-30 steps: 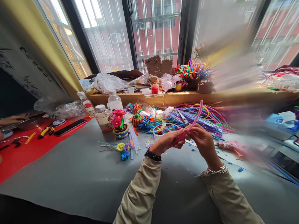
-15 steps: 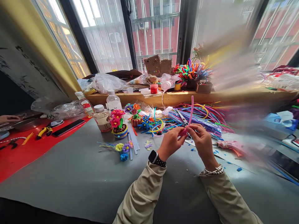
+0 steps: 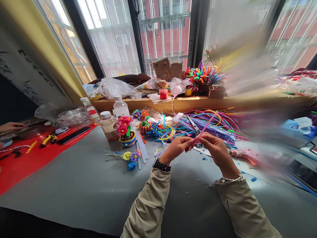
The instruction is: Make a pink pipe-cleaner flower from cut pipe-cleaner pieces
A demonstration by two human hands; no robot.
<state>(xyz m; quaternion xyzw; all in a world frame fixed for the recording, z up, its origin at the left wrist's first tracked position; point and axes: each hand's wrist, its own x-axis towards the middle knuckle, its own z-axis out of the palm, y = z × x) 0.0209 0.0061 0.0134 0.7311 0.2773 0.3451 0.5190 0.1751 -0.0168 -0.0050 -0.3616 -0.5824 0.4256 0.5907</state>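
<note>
Both hands are pinched narrow on a pink stem [image 3: 209, 123], held above the grey table [image 3: 99, 191]: the left hand [image 3: 177, 147] grips its lower part, the right hand [image 3: 216, 150] pinches it just beside, and the free end slants up to the right. Between the fingers the stem seems bunched, though they largely hide it. Beyond lie scissors [image 3: 193, 123] and a heap of coloured stems [image 3: 228, 125]; a pink glue gun [image 3: 244, 154] is near the right wrist, blue scraps [image 3: 254, 179] nearby.
</note>
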